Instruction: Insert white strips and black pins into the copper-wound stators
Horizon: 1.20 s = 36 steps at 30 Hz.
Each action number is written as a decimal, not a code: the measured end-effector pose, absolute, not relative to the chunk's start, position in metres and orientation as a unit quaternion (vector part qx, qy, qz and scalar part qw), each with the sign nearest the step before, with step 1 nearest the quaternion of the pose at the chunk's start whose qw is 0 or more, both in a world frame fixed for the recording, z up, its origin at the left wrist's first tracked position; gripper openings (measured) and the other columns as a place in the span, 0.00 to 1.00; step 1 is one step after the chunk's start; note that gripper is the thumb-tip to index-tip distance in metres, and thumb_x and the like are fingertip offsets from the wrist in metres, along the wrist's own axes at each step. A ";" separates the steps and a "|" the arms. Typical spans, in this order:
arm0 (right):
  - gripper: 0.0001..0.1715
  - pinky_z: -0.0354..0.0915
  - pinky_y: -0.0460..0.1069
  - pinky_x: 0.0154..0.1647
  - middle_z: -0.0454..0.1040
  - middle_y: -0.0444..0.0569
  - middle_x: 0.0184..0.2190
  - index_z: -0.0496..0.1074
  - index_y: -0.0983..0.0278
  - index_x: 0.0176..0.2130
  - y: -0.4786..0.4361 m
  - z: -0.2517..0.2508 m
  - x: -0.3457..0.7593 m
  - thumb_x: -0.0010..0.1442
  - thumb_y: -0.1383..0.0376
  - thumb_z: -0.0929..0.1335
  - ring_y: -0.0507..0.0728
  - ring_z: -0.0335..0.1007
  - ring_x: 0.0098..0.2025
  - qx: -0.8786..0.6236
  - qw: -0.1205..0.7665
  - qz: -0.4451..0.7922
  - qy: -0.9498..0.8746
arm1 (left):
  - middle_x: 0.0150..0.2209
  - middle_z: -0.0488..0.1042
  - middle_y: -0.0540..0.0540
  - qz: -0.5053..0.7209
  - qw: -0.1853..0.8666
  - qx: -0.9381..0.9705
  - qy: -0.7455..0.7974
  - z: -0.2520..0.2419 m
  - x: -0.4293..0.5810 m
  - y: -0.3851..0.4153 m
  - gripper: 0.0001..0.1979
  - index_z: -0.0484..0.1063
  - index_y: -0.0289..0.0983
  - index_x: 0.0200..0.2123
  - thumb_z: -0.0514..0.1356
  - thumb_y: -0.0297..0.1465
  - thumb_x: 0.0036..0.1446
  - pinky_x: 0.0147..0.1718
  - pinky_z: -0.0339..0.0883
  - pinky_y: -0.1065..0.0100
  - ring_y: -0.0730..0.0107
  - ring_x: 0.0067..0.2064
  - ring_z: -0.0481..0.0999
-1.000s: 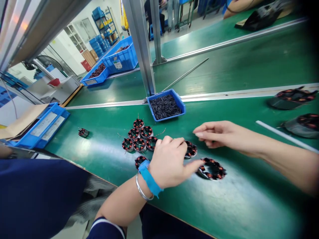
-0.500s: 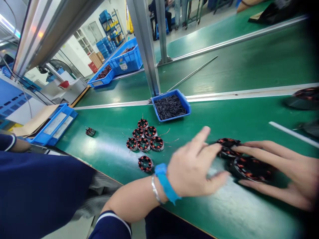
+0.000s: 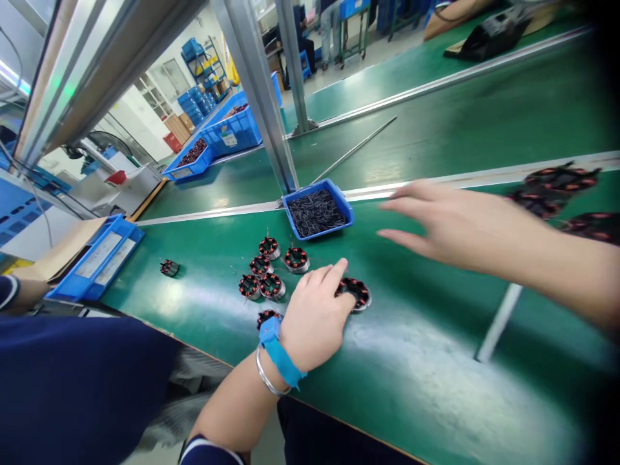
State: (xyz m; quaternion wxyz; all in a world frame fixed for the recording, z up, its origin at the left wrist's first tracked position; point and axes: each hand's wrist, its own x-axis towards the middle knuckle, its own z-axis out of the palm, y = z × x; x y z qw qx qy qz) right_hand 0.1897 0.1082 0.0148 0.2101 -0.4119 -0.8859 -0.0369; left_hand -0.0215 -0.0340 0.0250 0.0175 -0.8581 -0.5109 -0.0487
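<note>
My left hand [image 3: 317, 316], wearing a blue wristband and a silver bangle, has its fingers closed on the near side of a wire-wound motor stator [image 3: 361, 296] at the green worktop. Part of that stator is hidden by the fingers. My right hand [image 3: 431, 216] hovers farther right, holding nothing, fingers stretched out to the left. Several copper-wound stators stand grouped left of my left hand, among them one stator [image 3: 296, 259] near the blue bin. Another stator [image 3: 267, 319] is partly covered by my left wrist. Behind my right forearm are dark stators [image 3: 564, 179].
A blue bin [image 3: 317, 213] of thin black pieces stands by the metal post [image 3: 264, 97]. A white strip [image 3: 498, 323] lies below my right arm. One small stator [image 3: 169, 267] sits apart at left. Another person's sleeve [image 3: 72, 374] is at the left edge.
My right hand has left the two stators it held and moved up and left, now open. My left hand has moved left onto a stator, which now sits right of the group. The white strip has shifted.
</note>
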 end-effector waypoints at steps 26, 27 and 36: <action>0.28 0.71 0.48 0.29 0.78 0.51 0.22 0.73 0.64 0.27 0.044 -0.009 0.191 0.40 0.43 0.74 0.54 0.74 0.25 -0.450 0.269 0.664 -0.532 | 0.32 0.72 0.45 -0.136 -0.116 -0.783 -0.596 -0.004 0.021 -0.021 0.08 0.64 0.38 0.34 0.46 0.26 0.62 0.35 0.66 0.62 0.63 0.36 0.70; 0.29 0.71 0.48 0.30 0.78 0.51 0.22 0.73 0.64 0.26 0.036 -0.015 0.195 0.39 0.42 0.74 0.54 0.74 0.25 -0.458 0.271 0.674 -0.512 | 0.32 0.72 0.45 -0.149 -0.123 -0.783 -0.591 -0.005 0.022 -0.020 0.08 0.64 0.38 0.34 0.46 0.26 0.62 0.35 0.66 0.62 0.63 0.36 0.70; 0.30 0.70 0.49 0.28 0.76 0.49 0.20 0.73 0.64 0.25 0.037 -0.020 0.184 0.38 0.41 0.75 0.53 0.72 0.24 -0.429 0.275 0.694 -0.508 | 0.32 0.72 0.46 -0.187 -0.142 -0.786 -0.572 -0.004 0.022 -0.021 0.08 0.63 0.39 0.33 0.48 0.26 0.62 0.35 0.65 0.63 0.65 0.35 0.70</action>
